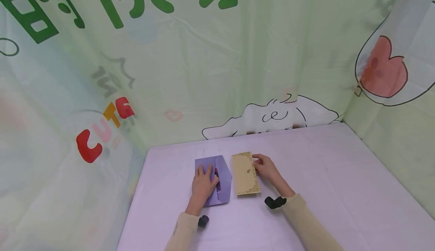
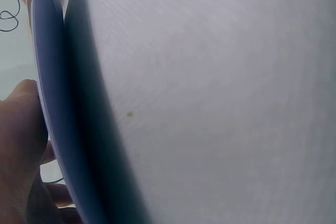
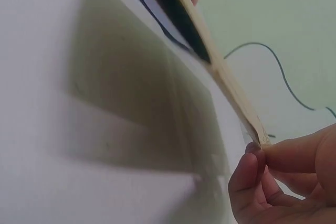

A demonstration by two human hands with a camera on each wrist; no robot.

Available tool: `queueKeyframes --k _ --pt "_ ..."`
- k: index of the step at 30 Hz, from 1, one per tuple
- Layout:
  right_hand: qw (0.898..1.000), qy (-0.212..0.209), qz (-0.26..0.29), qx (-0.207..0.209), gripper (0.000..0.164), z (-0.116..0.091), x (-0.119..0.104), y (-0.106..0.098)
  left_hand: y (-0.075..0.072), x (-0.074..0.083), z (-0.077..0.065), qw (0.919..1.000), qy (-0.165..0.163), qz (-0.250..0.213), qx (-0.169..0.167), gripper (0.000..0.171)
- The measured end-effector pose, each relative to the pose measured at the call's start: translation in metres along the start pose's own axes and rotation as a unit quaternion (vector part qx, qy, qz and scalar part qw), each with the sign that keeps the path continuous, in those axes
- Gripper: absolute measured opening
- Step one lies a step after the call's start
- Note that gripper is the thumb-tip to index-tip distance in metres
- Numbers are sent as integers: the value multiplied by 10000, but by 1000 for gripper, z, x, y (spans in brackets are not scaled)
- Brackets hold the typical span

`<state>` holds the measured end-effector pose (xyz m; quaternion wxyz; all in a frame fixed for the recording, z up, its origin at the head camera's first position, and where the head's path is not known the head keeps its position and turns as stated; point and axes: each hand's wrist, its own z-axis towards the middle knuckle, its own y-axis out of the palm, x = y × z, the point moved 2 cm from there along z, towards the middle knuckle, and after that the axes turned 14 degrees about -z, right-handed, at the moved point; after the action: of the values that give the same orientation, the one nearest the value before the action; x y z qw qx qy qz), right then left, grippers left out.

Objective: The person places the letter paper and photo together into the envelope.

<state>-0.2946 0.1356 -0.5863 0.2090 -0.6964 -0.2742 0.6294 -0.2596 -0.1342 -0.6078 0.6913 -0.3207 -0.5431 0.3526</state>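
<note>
A purple envelope lies on the table with its pointed flap spread out to the right. My left hand rests on it, fingers spread flat, partly covering a dark strip with a red spot. In the left wrist view the envelope's edge runs beside that hand's thumb. Right of the envelope is a cream folded card with brown ornamental corners. My right hand pinches its right edge between thumb and fingers. The right wrist view shows the card edge-on, raised off the table and casting a shadow.
The table has a pale lilac cover. Printed curtains hang behind it and along both sides. A black wrist device sits at the right cuff, another at the left cuff.
</note>
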Motion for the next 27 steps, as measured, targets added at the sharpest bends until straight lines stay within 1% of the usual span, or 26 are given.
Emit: queueKeyframes --k 3,9,14,18,22,27 --pt "10000 12 -1 -32 42 2 -5 12 0 1 -1 10000 8 18 20 55" --pt "9998 -190 -71 -68 40 6 -14 30 -2 3 -2 10000 15 30 -7 54" --pt "9996 -245 -76 -136 40 9 -18 37 -2 2 0 10000 -27 65 -39 55" --pt "9993 -200 -314 -76 41 11 -22 42 -1 2 1 9999 -5 97 -49 56" --pt "9979 -255 -600 4 42 13 -30 46 -1 2 1 9999 -25 76 -71 56" --pt "9962 -354 -791 -44 43 14 -37 51 -1 2 1 9999 -73 84 -69 55"
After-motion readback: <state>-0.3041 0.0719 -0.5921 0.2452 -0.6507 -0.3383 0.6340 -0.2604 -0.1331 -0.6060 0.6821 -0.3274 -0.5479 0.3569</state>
